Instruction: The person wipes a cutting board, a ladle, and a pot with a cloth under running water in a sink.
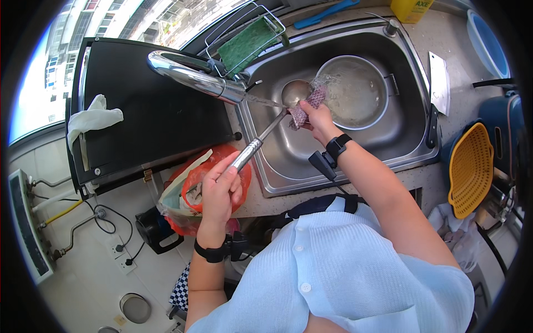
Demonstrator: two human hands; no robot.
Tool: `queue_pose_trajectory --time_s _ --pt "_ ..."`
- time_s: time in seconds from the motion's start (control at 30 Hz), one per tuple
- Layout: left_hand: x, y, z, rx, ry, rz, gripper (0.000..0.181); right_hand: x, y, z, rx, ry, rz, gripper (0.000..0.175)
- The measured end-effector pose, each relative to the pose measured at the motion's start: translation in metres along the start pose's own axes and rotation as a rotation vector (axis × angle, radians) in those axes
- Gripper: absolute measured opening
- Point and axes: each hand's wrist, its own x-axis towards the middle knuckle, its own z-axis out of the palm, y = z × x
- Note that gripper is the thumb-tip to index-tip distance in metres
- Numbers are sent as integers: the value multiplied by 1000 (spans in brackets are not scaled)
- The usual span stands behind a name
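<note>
My left hand (220,185) grips the handle of a stainless steel ladle (250,150), which slants up and to the right over the sink (399,137). In my right hand (321,120) is a purplish woven dishcloth (308,107), pressed around the neck of the ladle beside its round bowl. Water from the chrome faucet (195,81) runs onto that end of the ladle. To the right of the cloth, a round metal pot (359,121) holding water sits in the basin. Part of the ladle's neck is hidden by the cloth and my fingers.
A wire rack (245,39) with a green scouring pad stands behind the faucet. Along the right counter lie a cleaver (439,87) and a yellow colander (471,170). A red plastic bag (241,170) hangs near my left hand. A black panel (158,112) stands left of the sink.
</note>
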Motion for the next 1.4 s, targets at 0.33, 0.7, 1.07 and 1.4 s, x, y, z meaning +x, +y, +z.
queue_pose_trajectory --time_s 0.33,0.7,1.07,1.4 --pt "110 -49 55 -607 69 -152 47 -14 8 -14 180 -75 29 20" --pt "134 -48 74 -507 -47 89 28 -20 -42 -64 -130 178 -127 43" --pt "127 -49 89 -548 -92 2 67 -50 -45 -20 -1592 98 -937 17" --pt "110 -54 80 -377 -102 119 56 -37 -57 -10 -1522 87 -899 18"
